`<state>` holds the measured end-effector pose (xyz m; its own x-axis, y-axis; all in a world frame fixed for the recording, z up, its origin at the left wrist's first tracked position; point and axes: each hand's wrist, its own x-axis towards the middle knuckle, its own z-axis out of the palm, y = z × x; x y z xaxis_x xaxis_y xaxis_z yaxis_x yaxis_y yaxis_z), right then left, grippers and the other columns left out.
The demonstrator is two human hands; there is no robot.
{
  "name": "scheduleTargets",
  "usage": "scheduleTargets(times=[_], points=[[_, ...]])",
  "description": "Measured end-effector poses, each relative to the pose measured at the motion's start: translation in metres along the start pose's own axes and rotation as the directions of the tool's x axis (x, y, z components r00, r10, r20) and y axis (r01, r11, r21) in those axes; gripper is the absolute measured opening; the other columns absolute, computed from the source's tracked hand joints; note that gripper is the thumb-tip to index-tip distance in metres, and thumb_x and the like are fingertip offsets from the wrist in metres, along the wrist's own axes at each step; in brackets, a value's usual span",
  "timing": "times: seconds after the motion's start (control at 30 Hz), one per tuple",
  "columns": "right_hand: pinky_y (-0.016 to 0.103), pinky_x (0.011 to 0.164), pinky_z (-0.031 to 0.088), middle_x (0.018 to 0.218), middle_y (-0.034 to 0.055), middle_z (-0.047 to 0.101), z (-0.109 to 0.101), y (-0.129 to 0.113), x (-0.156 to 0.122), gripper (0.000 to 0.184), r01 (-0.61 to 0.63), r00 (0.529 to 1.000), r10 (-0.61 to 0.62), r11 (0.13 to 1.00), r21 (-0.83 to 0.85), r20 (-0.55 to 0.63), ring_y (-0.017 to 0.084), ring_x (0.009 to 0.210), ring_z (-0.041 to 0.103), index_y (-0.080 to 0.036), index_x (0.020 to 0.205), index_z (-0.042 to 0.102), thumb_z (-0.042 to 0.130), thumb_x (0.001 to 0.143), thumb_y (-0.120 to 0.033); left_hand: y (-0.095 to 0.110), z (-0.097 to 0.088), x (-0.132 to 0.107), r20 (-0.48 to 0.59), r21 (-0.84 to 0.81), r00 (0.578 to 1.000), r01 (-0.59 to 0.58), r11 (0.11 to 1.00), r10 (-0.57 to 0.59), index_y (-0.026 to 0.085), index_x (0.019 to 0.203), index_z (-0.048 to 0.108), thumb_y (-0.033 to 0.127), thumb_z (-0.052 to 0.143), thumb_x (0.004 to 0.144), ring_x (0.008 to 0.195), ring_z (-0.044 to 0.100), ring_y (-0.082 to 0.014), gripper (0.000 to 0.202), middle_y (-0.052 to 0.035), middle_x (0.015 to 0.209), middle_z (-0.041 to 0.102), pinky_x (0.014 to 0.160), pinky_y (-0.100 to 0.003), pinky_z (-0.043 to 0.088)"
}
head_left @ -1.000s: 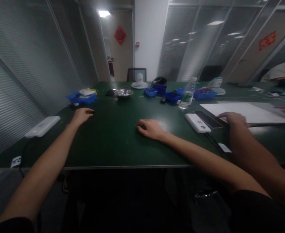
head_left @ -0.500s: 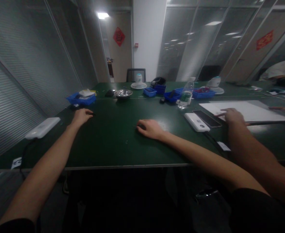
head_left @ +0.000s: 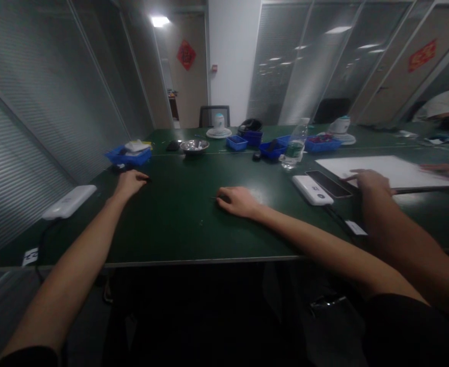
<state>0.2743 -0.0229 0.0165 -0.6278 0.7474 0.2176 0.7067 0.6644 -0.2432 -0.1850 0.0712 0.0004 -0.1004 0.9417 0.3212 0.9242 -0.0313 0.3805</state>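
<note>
My left hand [head_left: 130, 183] is over the left half of the dark green table [head_left: 170, 224], its thumb and fingertips pinched together. A tiny dark bit shows at those fingertips, too small to name. Nearer the middle, my right hand [head_left: 236, 201] rests on the tabletop with its fingers curled closed. A thin, pointed sliver sticks out to the left from the right fingers; most of it is hidden inside the grip. The two hands are well apart, with bare tabletop between them.
Beyond my left hand sits a blue tray [head_left: 130, 157]; a metal bowl [head_left: 194, 147] stands farther back. Right of my right hand are a white power bank [head_left: 312, 190], a phone [head_left: 329, 184] and a water bottle [head_left: 294, 148]. A co-worker's hand [head_left: 371, 181] touches a white board [head_left: 396, 171].
Both my hands keep the same place and grip. The view has tilted slightly. At the far right, the co-worker's other hand has shifted a little and is blurred.
</note>
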Motion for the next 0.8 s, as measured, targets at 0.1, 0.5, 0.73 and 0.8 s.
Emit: scheduleTargets(times=[0.1,0.5,0.73,0.8], points=[[0.029,0.072,0.042,0.109,0.0073,0.075,0.001,0.000,0.000,0.029,0.008,1.000,-0.008,1.000,-0.021,-0.002,0.020,0.086,0.067,-0.021,0.122,0.068,0.053,0.105,-0.040,0.000,0.001,0.000,-0.014,0.006,1.000,-0.008,1.000,0.008,0.022,0.095,0.084,0.028,0.073,0.082,0.106,0.073,-0.0319,0.017,-0.0101,0.112,0.079,0.103,-0.041,0.054],[0.028,0.070,0.042,0.107,0.0075,0.075,0.000,-0.001,0.000,0.030,0.012,1.000,-0.012,1.000,-0.008,0.006,0.019,0.083,0.066,-0.020,0.120,0.069,0.054,0.104,-0.039,0.002,0.003,-0.003,-0.085,-0.240,0.990,0.089,0.967,-0.112,0.017,0.115,0.080,0.016,0.070,0.083,0.104,0.075,-0.0254,0.033,-0.0095,0.108,0.080,0.102,-0.036,0.056],[0.028,0.071,0.041,0.109,0.0070,0.075,0.002,0.001,0.001,0.032,0.007,1.000,-0.006,0.999,-0.043,0.016,0.019,0.085,0.066,-0.021,0.122,0.068,0.052,0.105,-0.042,-0.003,0.005,0.004,-0.020,-0.431,0.997,0.058,0.901,-0.074,0.015,0.112,0.080,0.027,0.079,0.077,0.109,0.075,-0.0284,0.037,-0.0124,0.110,0.080,0.101,-0.039,0.057],[0.028,0.071,0.041,0.110,0.0072,0.075,0.002,0.001,0.001,0.032,0.011,1.000,-0.011,0.999,-0.043,0.015,0.019,0.085,0.066,-0.021,0.123,0.068,0.051,0.105,-0.042,-0.007,0.008,0.005,-0.002,-0.430,0.998,0.060,0.901,-0.067,0.017,0.110,0.081,0.026,0.081,0.075,0.109,0.075,-0.0284,0.036,-0.0118,0.109,0.080,0.102,-0.040,0.056]])
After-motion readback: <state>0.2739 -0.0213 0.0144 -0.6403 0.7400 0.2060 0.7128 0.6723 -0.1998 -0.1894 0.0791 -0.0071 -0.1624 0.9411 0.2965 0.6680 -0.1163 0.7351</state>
